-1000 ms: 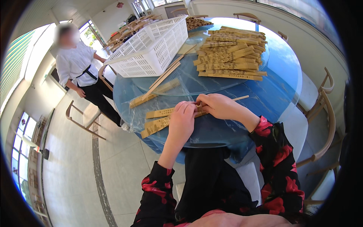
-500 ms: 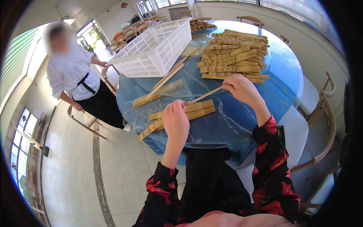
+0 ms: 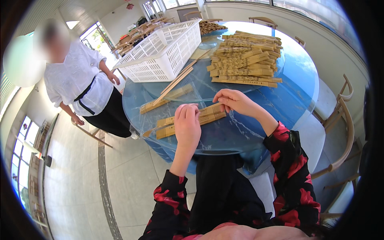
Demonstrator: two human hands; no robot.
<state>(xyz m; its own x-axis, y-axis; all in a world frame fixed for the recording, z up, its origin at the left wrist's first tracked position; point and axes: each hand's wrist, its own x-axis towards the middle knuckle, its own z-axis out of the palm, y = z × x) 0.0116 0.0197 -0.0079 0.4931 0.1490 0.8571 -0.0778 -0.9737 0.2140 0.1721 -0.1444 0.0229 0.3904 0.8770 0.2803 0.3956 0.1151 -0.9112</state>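
Note:
My left hand [image 3: 187, 122] is closed round a printed tan paper chopstick sleeve [image 3: 149, 132] near the table's front edge. The sleeve's end sticks out to the left of my fist. My right hand [image 3: 237, 102] has its fingers bent and pinched at the right end of the chopsticks, which run low over the table toward my left hand; most of their length is hidden. Beneath both hands lie flat paper sleeves [image 3: 166, 132]. Beyond them, several bare wooden chopsticks [image 3: 175, 85] rest slantwise beside another flat sleeve [image 3: 149, 107].
A white slatted plastic basket [image 3: 158, 66] stands at the back left of the blue glass-topped table [image 3: 256, 132]. A tall heap of filled sleeves [image 3: 246, 60] is at the back right, with a brown pile [image 3: 210, 27] behind. A person [image 3: 82, 76] stands at the left. Chairs [image 3: 348, 124] line the right.
My right hand has moved left and down toward my left hand, and the visible stretch of chopsticks between them has shortened. The standing person has shifted and raised a forearm.

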